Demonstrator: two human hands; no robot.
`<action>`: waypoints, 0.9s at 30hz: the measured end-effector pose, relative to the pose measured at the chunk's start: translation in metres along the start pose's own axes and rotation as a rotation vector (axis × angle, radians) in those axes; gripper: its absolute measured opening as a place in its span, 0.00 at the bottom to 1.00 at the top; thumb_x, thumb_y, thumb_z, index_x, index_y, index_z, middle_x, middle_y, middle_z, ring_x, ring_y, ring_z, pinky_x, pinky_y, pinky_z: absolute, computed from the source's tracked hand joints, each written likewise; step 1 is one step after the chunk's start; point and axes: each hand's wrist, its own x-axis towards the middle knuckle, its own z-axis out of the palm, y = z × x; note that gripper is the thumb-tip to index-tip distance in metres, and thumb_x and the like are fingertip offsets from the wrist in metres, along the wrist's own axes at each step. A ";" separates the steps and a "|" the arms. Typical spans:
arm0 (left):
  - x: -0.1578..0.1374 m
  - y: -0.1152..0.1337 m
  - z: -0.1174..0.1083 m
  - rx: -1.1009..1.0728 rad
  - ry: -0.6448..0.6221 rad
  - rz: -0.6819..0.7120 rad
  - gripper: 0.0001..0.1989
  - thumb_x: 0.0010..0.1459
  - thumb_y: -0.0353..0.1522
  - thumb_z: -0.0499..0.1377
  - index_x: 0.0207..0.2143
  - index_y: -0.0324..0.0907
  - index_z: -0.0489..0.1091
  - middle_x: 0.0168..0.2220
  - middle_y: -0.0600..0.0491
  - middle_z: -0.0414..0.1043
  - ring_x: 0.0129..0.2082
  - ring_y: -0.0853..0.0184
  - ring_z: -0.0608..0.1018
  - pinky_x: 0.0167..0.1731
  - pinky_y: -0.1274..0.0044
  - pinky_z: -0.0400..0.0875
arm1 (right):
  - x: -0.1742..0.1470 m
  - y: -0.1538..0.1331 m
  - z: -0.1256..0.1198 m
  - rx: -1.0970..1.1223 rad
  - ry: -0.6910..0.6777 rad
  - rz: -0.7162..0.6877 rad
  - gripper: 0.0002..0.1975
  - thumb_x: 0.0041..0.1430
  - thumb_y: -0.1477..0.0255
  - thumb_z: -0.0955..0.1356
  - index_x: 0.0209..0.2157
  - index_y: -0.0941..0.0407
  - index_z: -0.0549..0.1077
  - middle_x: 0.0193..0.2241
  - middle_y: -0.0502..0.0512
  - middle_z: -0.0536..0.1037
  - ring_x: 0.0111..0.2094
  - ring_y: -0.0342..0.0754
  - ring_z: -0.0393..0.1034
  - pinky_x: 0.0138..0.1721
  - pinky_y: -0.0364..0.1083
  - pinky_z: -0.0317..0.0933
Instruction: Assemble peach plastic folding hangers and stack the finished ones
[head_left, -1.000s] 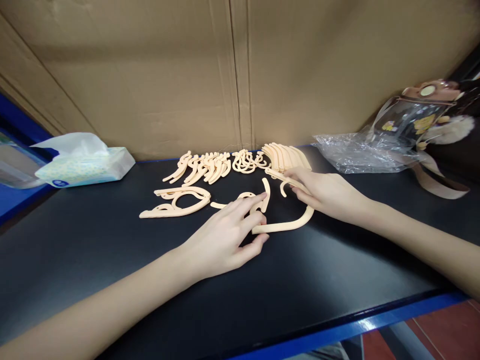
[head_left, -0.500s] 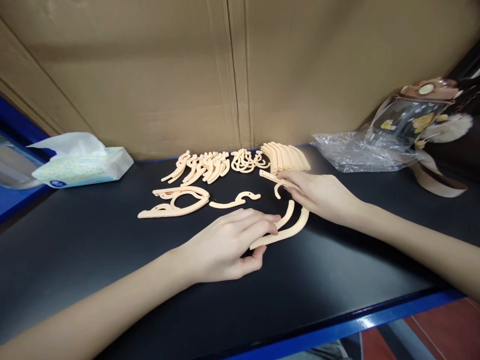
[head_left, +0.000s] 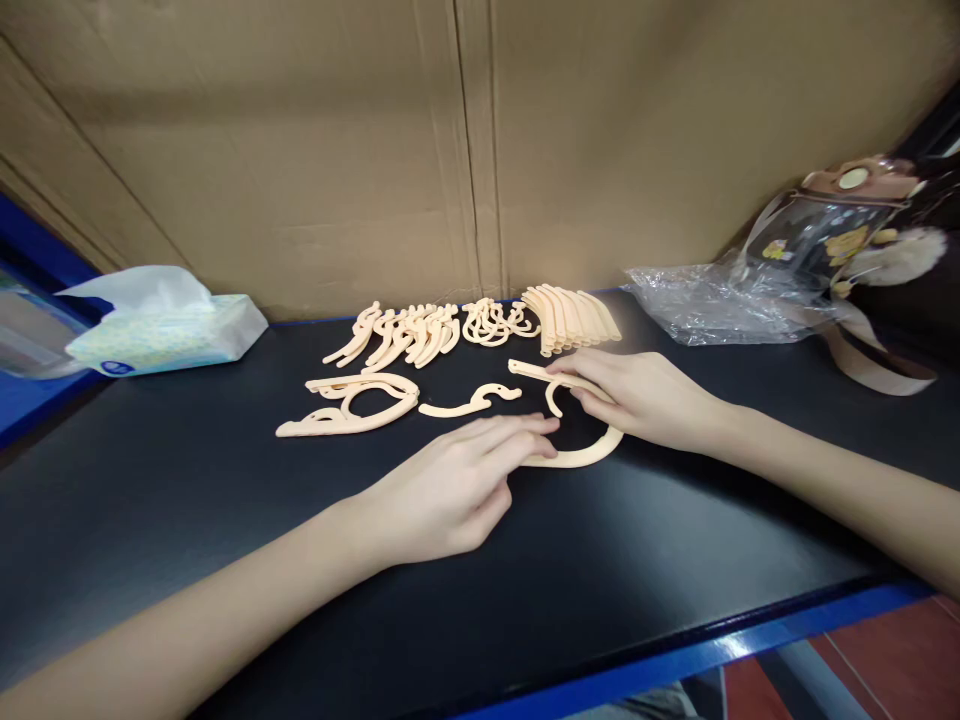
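A beige plastic folding hanger (head_left: pixel 581 458) lies curved on the black table between my two hands. My left hand (head_left: pixel 457 485) is closed over the end of its near arm, the fingertips on top and the tip of the thumb hidden. My right hand (head_left: pixel 645 395) pinches the far arm, whose end sticks out to the left, with a small curved hook below it. A loose hanger arm (head_left: pixel 469 405) lies just beyond my left hand. Farther left rests an assembled, folded hanger (head_left: pixel 349 405).
Along the cardboard wall (head_left: pixel 300 150) lie piles of hanger arms (head_left: pixel 416 335), hooks (head_left: pixel 491 322) and curved strips (head_left: pixel 574 318). A tissue box (head_left: pixel 169 335) stands at the left. At the right are a crinkled plastic bag (head_left: pixel 705 305) and a clear bottle (head_left: pixel 825 235) with a strap.
The hanger's near arm has swung up toward the far arm, and my left fingers have moved with it. My right hand has shifted slightly nearer with the far arm.
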 end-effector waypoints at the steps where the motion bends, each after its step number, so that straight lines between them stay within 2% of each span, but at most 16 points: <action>1: 0.000 -0.001 0.000 0.029 0.024 -0.032 0.20 0.57 0.20 0.48 0.51 0.40 0.62 0.58 0.47 0.62 0.60 0.65 0.63 0.58 0.72 0.61 | 0.000 0.000 0.000 0.007 -0.002 -0.017 0.14 0.64 0.73 0.59 0.50 0.55 0.66 0.46 0.52 0.75 0.39 0.48 0.73 0.37 0.45 0.63; 5: 0.002 -0.006 0.001 0.168 0.131 -0.131 0.13 0.61 0.24 0.50 0.48 0.41 0.62 0.53 0.48 0.65 0.52 0.62 0.68 0.50 0.70 0.65 | -0.001 -0.002 -0.001 0.017 -0.028 -0.069 0.14 0.63 0.74 0.60 0.50 0.55 0.65 0.45 0.53 0.75 0.35 0.46 0.72 0.33 0.43 0.61; 7: 0.002 -0.007 0.000 0.244 0.166 -0.156 0.09 0.62 0.26 0.51 0.45 0.41 0.63 0.46 0.49 0.68 0.45 0.63 0.70 0.43 0.71 0.66 | -0.002 -0.004 -0.002 0.035 -0.041 -0.084 0.14 0.62 0.75 0.59 0.50 0.55 0.65 0.44 0.53 0.75 0.35 0.45 0.72 0.32 0.43 0.60; 10: 0.003 -0.009 -0.001 0.336 0.191 -0.183 0.02 0.62 0.28 0.52 0.35 0.41 0.63 0.34 0.53 0.68 0.33 0.65 0.69 0.33 0.74 0.63 | -0.002 -0.008 -0.004 0.059 -0.048 -0.089 0.14 0.63 0.74 0.59 0.49 0.55 0.66 0.43 0.52 0.75 0.34 0.45 0.71 0.32 0.43 0.60; 14: 0.003 -0.010 -0.001 0.337 0.156 -0.204 0.12 0.62 0.30 0.52 0.24 0.41 0.57 0.22 0.58 0.61 0.24 0.69 0.64 0.26 0.76 0.56 | -0.001 -0.012 -0.004 0.081 -0.059 -0.101 0.13 0.64 0.74 0.59 0.49 0.55 0.66 0.43 0.52 0.75 0.36 0.45 0.71 0.34 0.44 0.59; 19: 0.003 -0.010 0.000 0.286 0.141 -0.234 0.14 0.61 0.30 0.52 0.22 0.41 0.55 0.21 0.58 0.60 0.24 0.70 0.65 0.25 0.78 0.55 | -0.002 -0.014 -0.003 0.117 -0.064 -0.106 0.14 0.64 0.75 0.59 0.50 0.55 0.65 0.43 0.53 0.75 0.37 0.46 0.71 0.35 0.44 0.59; 23: 0.003 -0.008 -0.002 0.257 0.146 -0.256 0.11 0.61 0.30 0.53 0.25 0.41 0.58 0.24 0.57 0.63 0.26 0.69 0.66 0.26 0.78 0.57 | -0.004 -0.017 -0.004 0.223 -0.028 -0.077 0.14 0.64 0.74 0.60 0.51 0.54 0.64 0.43 0.52 0.74 0.37 0.44 0.70 0.35 0.43 0.60; 27: 0.002 -0.003 -0.003 0.232 0.202 -0.284 0.08 0.63 0.33 0.53 0.30 0.42 0.61 0.28 0.57 0.67 0.28 0.69 0.69 0.29 0.77 0.61 | -0.005 -0.020 -0.004 0.363 0.001 -0.048 0.14 0.65 0.70 0.60 0.51 0.54 0.65 0.41 0.52 0.74 0.36 0.43 0.69 0.36 0.42 0.60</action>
